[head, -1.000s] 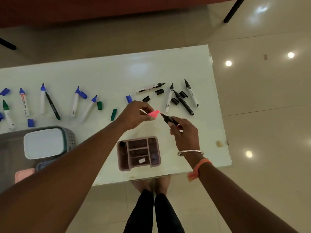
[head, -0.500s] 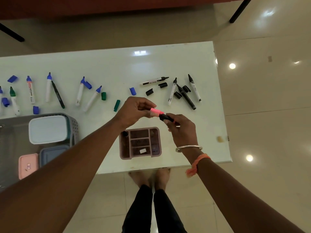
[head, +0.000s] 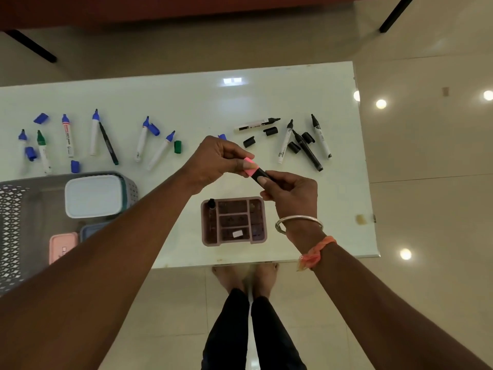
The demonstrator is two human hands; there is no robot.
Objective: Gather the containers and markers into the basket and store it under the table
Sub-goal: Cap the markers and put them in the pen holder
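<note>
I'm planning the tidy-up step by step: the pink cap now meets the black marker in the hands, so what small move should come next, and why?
Probably press the pink cap fully home, left hand pushing toward right hand, because cap and black marker look joined but both are held above the table.

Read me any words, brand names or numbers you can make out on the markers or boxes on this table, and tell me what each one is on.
None can be read.
Red-banded marker: dark print down the barrel, too blurred.
Black-capped marker lying crosswise: dark label, too small.
White marker beside the loose black caps: print near its lower end, illegible.
Pink organizer: white sticker, no legible text.
Pink container: small mark, unreadable.
</note>
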